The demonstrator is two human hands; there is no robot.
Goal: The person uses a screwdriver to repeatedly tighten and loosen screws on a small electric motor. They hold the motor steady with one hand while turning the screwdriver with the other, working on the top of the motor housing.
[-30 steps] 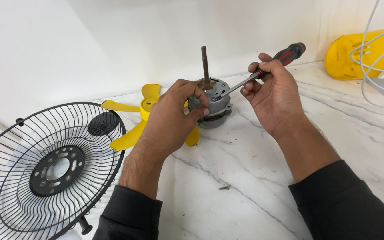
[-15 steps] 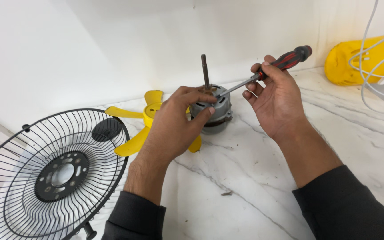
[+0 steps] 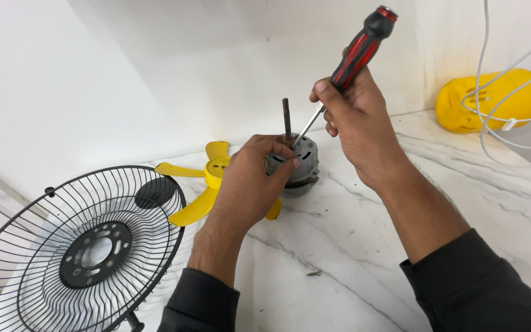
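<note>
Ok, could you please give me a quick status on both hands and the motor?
Left hand grips grey motor. Right hand holds screwdriver, tip on motor top. Loose screw on marble.

One motor, one screwdriver, one grille, one yellow blade, two hands.

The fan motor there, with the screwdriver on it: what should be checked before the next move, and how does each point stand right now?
1. Motor steadied: the left hand wraps its side on the marble top. Ok.
2. Screwdriver grip: the right hand closes round the red and black handle. Ok.
3. Tip seated in a screw head: it meets the motor's top beside the shaft, but the exact spot is too small to see. Cannot tell.
4. Left fingers clear of the tip: they lie close below it. Not ok.
5. Loose screw: lies unsecured on the marble. Not ok.
6. Yellow blade and black grille: set aside, left of the motor. Ok.
</note>
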